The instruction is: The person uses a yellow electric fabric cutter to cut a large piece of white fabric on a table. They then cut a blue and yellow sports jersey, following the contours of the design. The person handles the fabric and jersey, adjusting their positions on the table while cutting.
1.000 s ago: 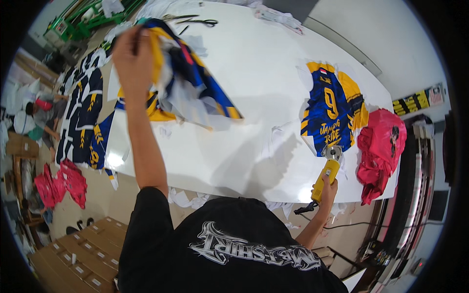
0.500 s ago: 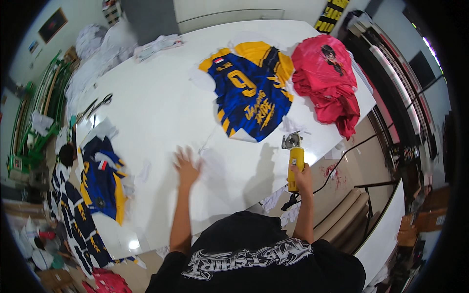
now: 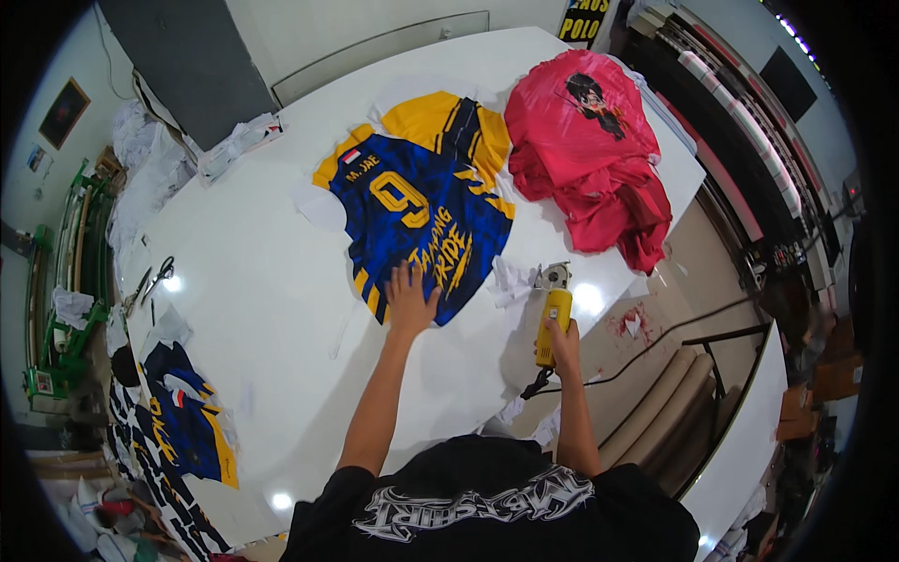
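Note:
My left hand [image 3: 409, 300] lies with fingers spread on the lower part of a blue and yellow jersey panel [image 3: 379, 248]. Yellow sleeve pieces [image 3: 421, 120] with a dark stripe adjoin the panel at its far side. In my right hand [image 3: 563, 345] is a yellow handheld electric fabric cutter [image 3: 554, 314], gripped around its body. The cutter's metal blade head points away from me, close to white fabric scraps [image 3: 510, 281] right of the jersey. Its black cord trails off to the right.
A heap of red printed fabric [image 3: 585, 159] covers the table's far right. Scissors [image 3: 161, 273] lie on the left, beyond another blue and yellow jersey piece [image 3: 192, 431]. The white table [image 3: 272, 309] ends on my right, where brown rolls [image 3: 655, 403] lie below.
My left hand has moved from the bare tabletop onto the jersey panel's lower part. The view has shifted, while my right hand keeps hold of the cutter near the table's right edge.

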A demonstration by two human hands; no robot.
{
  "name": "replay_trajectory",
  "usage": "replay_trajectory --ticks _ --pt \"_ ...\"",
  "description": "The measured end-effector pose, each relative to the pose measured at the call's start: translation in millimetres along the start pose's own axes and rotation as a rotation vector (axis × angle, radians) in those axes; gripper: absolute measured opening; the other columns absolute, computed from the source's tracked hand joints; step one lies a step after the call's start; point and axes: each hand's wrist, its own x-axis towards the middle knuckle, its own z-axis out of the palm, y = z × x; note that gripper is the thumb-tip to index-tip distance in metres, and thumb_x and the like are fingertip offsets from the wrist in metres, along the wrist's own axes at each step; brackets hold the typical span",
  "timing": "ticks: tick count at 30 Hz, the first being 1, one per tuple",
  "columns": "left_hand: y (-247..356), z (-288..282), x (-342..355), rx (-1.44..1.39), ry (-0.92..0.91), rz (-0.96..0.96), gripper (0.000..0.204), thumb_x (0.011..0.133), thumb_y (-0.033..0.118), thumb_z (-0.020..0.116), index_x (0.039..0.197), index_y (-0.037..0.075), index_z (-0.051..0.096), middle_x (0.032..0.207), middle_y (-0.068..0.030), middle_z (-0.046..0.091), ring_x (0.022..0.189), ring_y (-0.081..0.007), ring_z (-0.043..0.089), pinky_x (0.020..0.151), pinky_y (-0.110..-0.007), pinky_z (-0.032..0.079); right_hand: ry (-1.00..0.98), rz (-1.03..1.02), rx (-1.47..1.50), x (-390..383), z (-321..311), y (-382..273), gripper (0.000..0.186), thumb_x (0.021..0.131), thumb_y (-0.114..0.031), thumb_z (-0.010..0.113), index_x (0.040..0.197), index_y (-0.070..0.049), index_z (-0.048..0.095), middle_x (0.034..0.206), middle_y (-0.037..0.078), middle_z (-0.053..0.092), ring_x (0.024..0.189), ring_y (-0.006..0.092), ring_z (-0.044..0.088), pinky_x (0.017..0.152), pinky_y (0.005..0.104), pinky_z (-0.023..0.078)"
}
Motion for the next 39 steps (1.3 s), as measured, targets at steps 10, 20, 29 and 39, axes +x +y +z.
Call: replay_trajectory --ticks 10,20,29,39 --pt "-207 -131 -121 0.54 -0.02 -0.445 0.091 0.099 0.069 0.054 0.167 0.014 0.03 0.174 -0.014 0.025 0.16 -0.0405 0.02 0.121 -0.073 0.013 -0.085 -0.018 -0.17 48 2 16 0.047 0.099 -0.037 0.066 0.121 0.003 0.052 0.095 0.019 0.067 0.075 0.0297 0.073 0.058 0.0396 0.063" --pt "-198 -186 -273 0.436 0.321 -0.369 0.054 0.1 0.026 0.068 0.144 -0.001 0.052 0.148 -0.025 0.053 0.14 -0.0447 0.047 0.12 -0.057 0.031 -0.105 0.005 -0.892 71 -2 -12 0.07 0.095 -0.054 0.067 0.118 0.012 0.059 0.104 0.03 0.074 0.091 0.0418 0.076 0.075 0.0472 0.061" --pt "-191 -202 -322 0.125 0.461 -0.612 0.013 0.108 0.012 0.053 0.103 0.0 0.056 0.092 -0.0267 0.064 0.09 -0.0498 0.061 0.076 -0.056 0.047 -0.473 -1.194 -0.797 46 214 -58 0.057 0.091 -0.018 0.077 0.141 -0.002 0.055 0.146 0.021 0.055 0.14 0.0399 0.049 0.117 0.0513 0.038" --pt "-123 -311 -507 -0.334 -0.518 -0.897 0.054 0.098 0.047 0.07 0.127 0.002 0.069 0.113 -0.0264 0.074 0.107 -0.0374 0.071 0.093 -0.044 0.053 -1.41 -0.763 -1.55 -31 241 -26 0.021 0.105 -0.024 0.049 0.107 -0.004 0.057 0.099 0.025 0.069 0.094 0.0482 0.067 0.083 0.0551 0.052"
